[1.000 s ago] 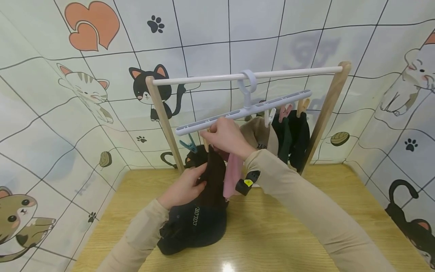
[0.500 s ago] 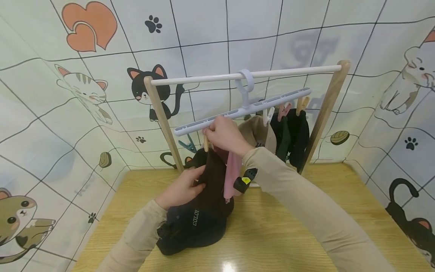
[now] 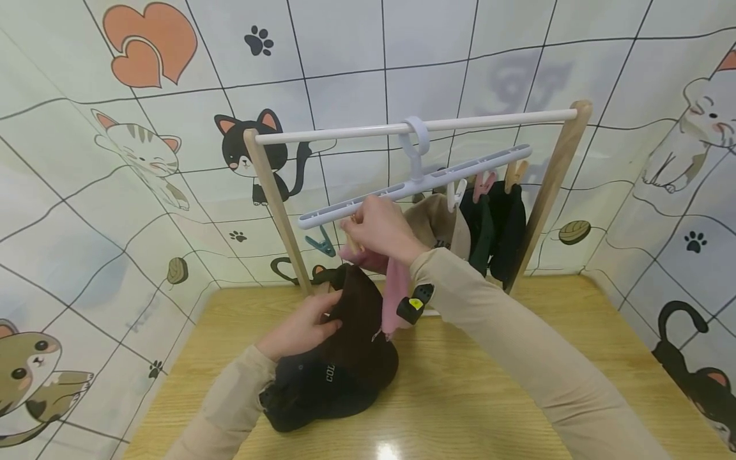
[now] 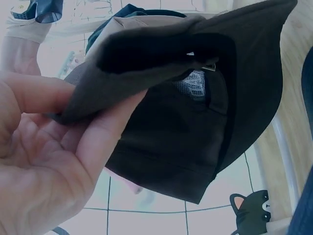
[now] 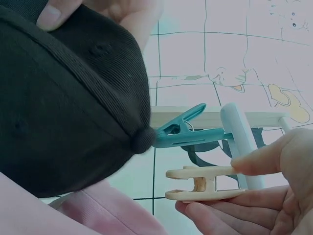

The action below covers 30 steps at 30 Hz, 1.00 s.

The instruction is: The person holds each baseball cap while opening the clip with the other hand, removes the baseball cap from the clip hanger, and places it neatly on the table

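Note:
My left hand [image 3: 303,327] pinches the edge of a dark brown cap [image 3: 359,313]; the left wrist view shows the thumb and fingers on this cap [image 4: 176,127]. Above it, my right hand [image 3: 382,227] squeezes the handles of a cream clothespin [image 5: 205,183] under the white hanger [image 3: 414,185]. In the right wrist view, the clothespin's tips are apart and the cap is beside them, not between them. A teal clothespin [image 3: 322,241] hangs at the hanger's left end. Pink cloth [image 3: 395,294] hangs behind my right wrist.
The hanger hooks on the white rod [image 3: 345,133] of a wooden-sided rack. A beige cap [image 3: 431,223] and dark green and black items [image 3: 506,236] hang right, by white [image 3: 456,195], pink and wooden clothespins. A navy lettered cap [image 3: 316,396] lies on the wooden table [image 3: 489,409].
The brown cap has come away from the cream clothespin and moved down with my left hand. My right hand stays at the clothespin, and the hanger has shifted slightly.

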Each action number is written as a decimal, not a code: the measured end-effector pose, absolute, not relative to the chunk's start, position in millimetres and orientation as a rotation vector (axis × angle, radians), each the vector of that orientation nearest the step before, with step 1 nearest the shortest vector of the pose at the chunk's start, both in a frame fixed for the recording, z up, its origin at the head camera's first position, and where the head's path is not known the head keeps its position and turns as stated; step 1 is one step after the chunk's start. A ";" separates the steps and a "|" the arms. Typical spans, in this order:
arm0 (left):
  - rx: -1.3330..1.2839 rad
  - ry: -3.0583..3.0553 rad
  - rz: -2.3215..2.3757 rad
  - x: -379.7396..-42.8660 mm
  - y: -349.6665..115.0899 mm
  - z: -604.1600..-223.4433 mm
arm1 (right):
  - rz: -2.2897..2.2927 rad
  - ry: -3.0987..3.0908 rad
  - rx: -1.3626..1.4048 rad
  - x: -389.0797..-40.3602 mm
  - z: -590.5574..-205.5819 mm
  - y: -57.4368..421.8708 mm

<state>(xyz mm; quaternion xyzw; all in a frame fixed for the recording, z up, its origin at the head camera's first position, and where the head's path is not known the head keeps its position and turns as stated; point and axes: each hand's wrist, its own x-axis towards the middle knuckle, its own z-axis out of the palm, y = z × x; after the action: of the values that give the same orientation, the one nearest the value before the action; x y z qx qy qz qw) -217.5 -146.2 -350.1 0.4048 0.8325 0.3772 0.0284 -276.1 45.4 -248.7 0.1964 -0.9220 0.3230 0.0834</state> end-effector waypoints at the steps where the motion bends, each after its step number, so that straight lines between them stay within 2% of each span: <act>1: 1.239 2.562 1.176 -217.1 -147.6 -351.0 | 0.966 -2.760 0.586 -275.9 -248.3 45.3; 30: 0.986 2.361 1.572 -196.4 -185.1 -406.8 | 0.735 -2.584 0.569 -268.2 -251.1 37.5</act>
<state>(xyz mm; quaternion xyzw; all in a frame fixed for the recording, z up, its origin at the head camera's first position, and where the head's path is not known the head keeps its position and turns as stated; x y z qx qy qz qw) -196.4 -185.1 -406.8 0.3276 0.7842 0.5223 0.0694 -268.2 37.5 -251.1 0.2031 -0.9227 0.2625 0.1962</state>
